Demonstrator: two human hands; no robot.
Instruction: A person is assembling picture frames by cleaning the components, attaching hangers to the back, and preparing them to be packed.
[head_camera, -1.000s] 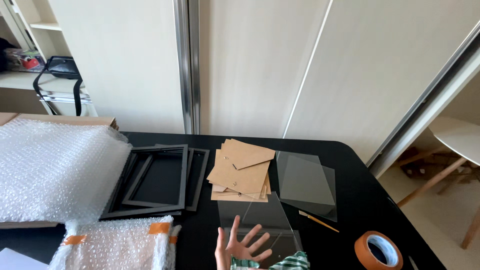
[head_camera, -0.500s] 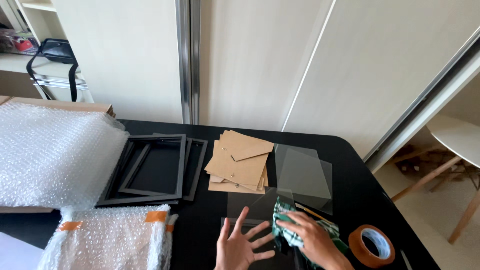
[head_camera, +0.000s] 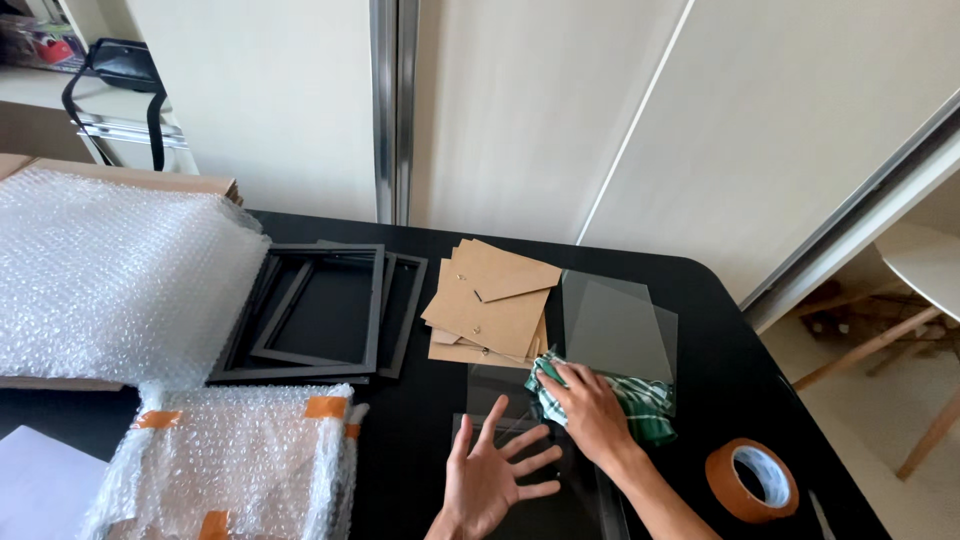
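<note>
1. Low in the head view, the left hand (head_camera: 495, 478) is laid flat with its fingers spread wide; nothing is gripped by it; its palm is pressed on a clear glass pane (head_camera: 500, 395) that lies on the black table (head_camera: 740, 330).
2. Just to the right, the right hand (head_camera: 590, 410) is set palm down on a green checked cloth (head_camera: 645, 405); the fingers are curled loosely over the cloth rather than closed tight, and the cloth is bunched beneath and beside them.
3. The cloth is found at the right edge of the pane, where a second stack of clear panes (head_camera: 620, 325) begins; its far end is spread past the knuckles toward the table's right side.
4. Beyond both hands, a pile of brown backing boards (head_camera: 490, 305) is stacked between the clear panes and a stack of black picture frames (head_camera: 320, 310); the boards are touched by neither hand.
5. At the left, a sheet of bubble wrap (head_camera: 110, 275) is spread over a cardboard box, and a bubble-wrapped parcel (head_camera: 235, 455) sealed with orange tape is placed near the left hand.
6. A roll of orange tape (head_camera: 752, 480) is seen lying flat near the right forearm, apart from the cloth.
</note>
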